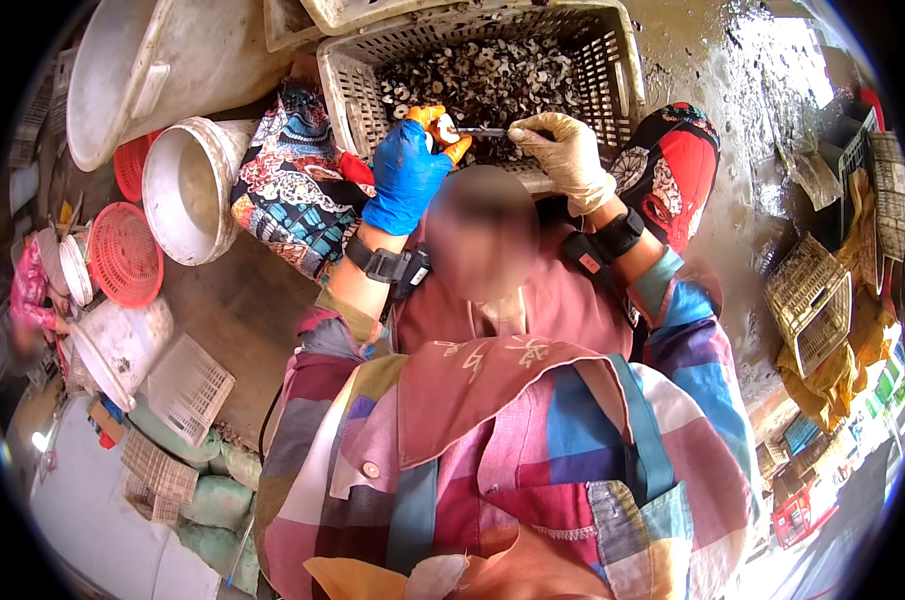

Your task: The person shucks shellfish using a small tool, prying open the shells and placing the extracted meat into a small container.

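My left hand (408,172), in a blue glove with orange coverings on the fingertips, is closed around a small pale piece (446,129). In my right hand (564,155), gloved in cream, the fingers pinch a thin metal blade-like tool (485,132). The tool's far end meets the pale piece or lies right beside it; I cannot tell which. Both hands are over the near side of a dirty white slatted plastic basket (348,92). Inside lies a heap of small white and dark pieces (482,80), too small to name surely.
A white bucket (227,165) and a large pale tub (122,85) stand left of the basket. Red colanders (125,255) lie farther left, near a person in pink (34,285). Wet floor (702,60) and a crate (810,300) are at the right.
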